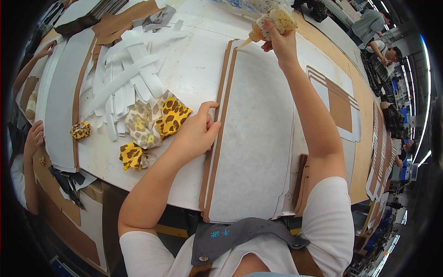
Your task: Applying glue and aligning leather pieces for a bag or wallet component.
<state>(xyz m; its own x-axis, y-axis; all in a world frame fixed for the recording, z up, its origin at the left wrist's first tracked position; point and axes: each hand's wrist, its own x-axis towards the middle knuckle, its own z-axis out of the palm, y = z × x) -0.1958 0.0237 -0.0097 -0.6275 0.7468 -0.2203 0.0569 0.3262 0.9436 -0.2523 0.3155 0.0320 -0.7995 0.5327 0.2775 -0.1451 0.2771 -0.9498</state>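
A long white panel (258, 124) with a brown strip along its left side lies in front of me. A second brown edge shows just left of it, from a sheet underneath. With curled fingers, my left hand (200, 130) grips at the brown edges about halfway along. My right hand (280, 40) is wrapped round a yellowish, crusted squeeze bottle (282, 19), tilted nozzle-down. Its pale pointed nozzle (246, 43) reaches the brown strip at the panel's far left corner. Yellow and brown spotted cloths (171, 115) lie crumpled left of my left hand.
White strips (134, 69) are heaped at the left, with brown sheets (122, 22) behind. Another person's hands (33, 138) are beside a long panel (69, 101) at far left. Brown-and-white panels (339, 108) lie to the right. A brown stack (302, 182) stands near my right elbow.
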